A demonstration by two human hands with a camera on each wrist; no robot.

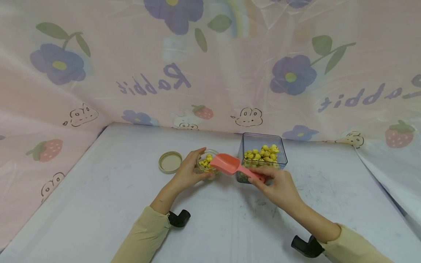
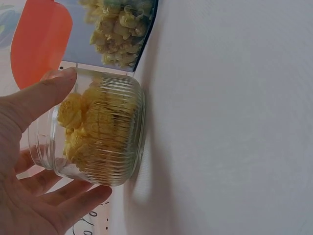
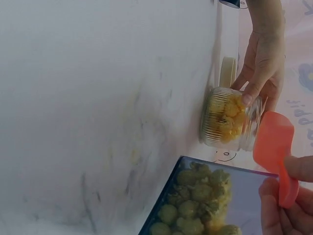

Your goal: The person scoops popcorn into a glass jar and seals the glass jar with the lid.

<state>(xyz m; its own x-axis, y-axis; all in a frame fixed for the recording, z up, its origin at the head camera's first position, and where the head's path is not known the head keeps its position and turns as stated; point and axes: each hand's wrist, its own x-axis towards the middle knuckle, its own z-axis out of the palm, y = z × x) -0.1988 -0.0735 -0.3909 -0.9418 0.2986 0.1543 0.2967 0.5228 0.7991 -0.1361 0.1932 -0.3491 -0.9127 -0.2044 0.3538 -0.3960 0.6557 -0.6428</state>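
A ribbed glass jar (image 2: pixel 105 132) stands on the table, partly filled with yellow popcorn (image 1: pixel 206 161). My left hand (image 1: pixel 188 170) holds it, thumb on the near side and fingers round the far side. My right hand (image 1: pixel 277 184) pinches the handle of a pink scoop (image 1: pixel 227 163), whose tip is over the jar's right rim. No popcorn shows in the scoop's bowl. Just right of the jar, a clear bluish square container (image 1: pixel 242 153) holds more popcorn (image 3: pixel 195 198); the right hand is above its front edge and hides part of it.
A round jar lid (image 1: pixel 170 162) lies on the white table (image 1: pixel 98 204), left of the jar. Behind the table hangs a printed cloth (image 1: pixel 217 80). Each wrist bears a black fitting (image 1: pixel 179 218) near its sleeve.
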